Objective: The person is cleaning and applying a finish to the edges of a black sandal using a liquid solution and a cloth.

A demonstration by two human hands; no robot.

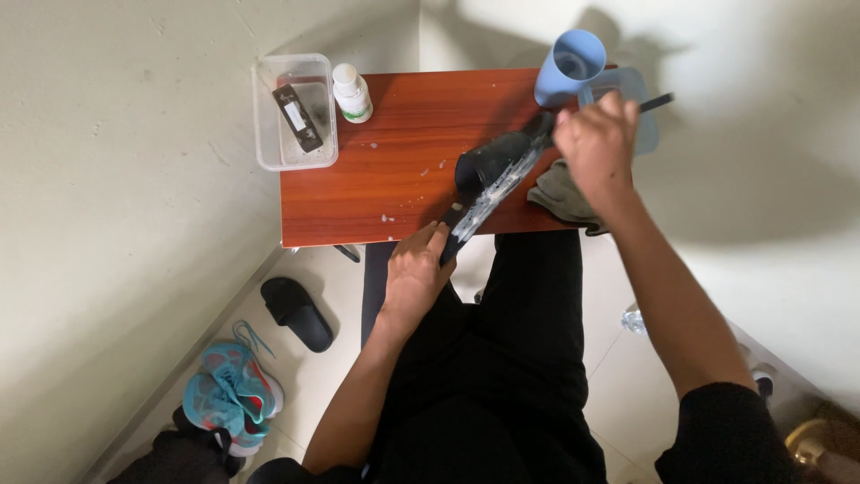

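Note:
A black slide sandal (491,175) lies on its side on the red-brown wooden table (376,179), its sole streaked with white foam. My left hand (414,271) grips the sandal's heel end at the table's front edge. My right hand (597,143) is closed on a thin dark-handled brush (656,102), held over the sandal's toe end at the table's right side. A grey-green cloth (557,193) lies under my right hand.
A blue cup (568,64) and a pale blue container (638,99) stand at the back right. A clear plastic box (294,109) holding a dark object and a small white bottle (351,91) sit back left. On the floor lie another black sandal (297,312) and turquoise sneakers (231,394).

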